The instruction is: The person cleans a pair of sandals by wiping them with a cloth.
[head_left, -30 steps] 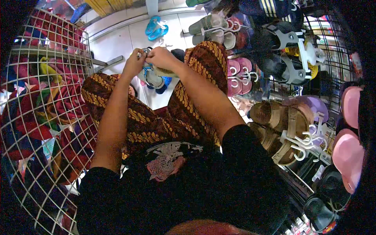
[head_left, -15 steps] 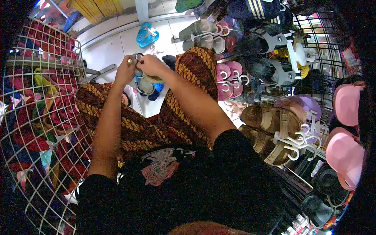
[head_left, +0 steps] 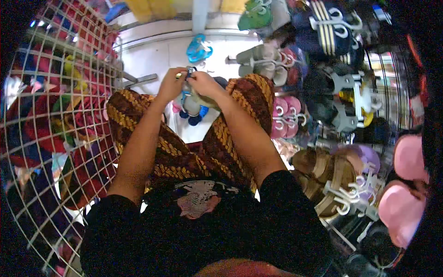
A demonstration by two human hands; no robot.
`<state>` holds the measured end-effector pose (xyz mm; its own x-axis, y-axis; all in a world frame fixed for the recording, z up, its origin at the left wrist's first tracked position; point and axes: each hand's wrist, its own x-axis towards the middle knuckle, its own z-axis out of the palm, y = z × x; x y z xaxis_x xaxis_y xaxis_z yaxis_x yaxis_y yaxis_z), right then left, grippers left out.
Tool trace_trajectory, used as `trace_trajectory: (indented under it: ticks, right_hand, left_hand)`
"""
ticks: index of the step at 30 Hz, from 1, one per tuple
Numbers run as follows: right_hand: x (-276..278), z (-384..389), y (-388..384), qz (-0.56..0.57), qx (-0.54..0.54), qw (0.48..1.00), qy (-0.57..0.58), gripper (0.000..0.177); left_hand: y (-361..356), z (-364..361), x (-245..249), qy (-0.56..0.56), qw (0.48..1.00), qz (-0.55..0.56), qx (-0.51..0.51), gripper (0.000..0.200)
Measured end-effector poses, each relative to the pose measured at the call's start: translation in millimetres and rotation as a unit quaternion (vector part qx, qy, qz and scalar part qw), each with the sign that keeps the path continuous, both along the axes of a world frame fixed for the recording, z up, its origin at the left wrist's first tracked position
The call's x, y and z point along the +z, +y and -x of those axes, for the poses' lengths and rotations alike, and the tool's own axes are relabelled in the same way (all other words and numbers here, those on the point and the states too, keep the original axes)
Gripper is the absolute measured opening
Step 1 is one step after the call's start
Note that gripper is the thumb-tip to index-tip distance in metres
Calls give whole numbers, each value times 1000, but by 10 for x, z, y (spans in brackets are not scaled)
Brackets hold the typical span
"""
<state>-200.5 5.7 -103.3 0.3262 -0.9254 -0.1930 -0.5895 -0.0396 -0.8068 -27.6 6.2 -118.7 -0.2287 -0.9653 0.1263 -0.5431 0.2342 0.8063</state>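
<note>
In front of my knees I hold a grey sandal with blue straps (head_left: 189, 102) over the floor. My left hand (head_left: 173, 84) is closed, its fingers pinching the dark strap at the sandal's top end. My right hand (head_left: 205, 86) is closed on the same strap from the other side, fingertips close to the left ones. The exact grip is small and partly hidden by the fingers. Blue footwear (head_left: 197, 116) lies on the floor beneath the sandal, and a bright blue pair of flip-flops (head_left: 199, 48) lies farther off.
A wire grid (head_left: 60, 124) with colourful goods behind it stands on my left. On my right hang pink slippers (head_left: 286, 113), brown sandals (head_left: 323, 177), grey sandals (head_left: 260, 60) and large pink slides (head_left: 402, 210) on white hangers. Patterned trousers (head_left: 247, 94) cover my bent legs.
The view has swung, so everything appears shifted right and downward. My hands stay together at the sandal's strap, with the fingertips slightly rearranged.
</note>
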Motion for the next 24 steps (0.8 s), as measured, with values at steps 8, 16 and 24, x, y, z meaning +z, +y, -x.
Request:
trace_trajectory:
  ticks: [8,16,24]
  right_hand:
    - [60,-6,-4,1,24,1000,18,29]
    - [100,-9,8,13,-68,997,17,32]
    - [96,-14,-17,-3,-115,991,73,36]
  left_hand:
    - [23,9,50,39,998,-25,35,23]
    - [10,10,360,92,990,-32,102,24]
    - [-27,18,251,110,985,-92,99,26]
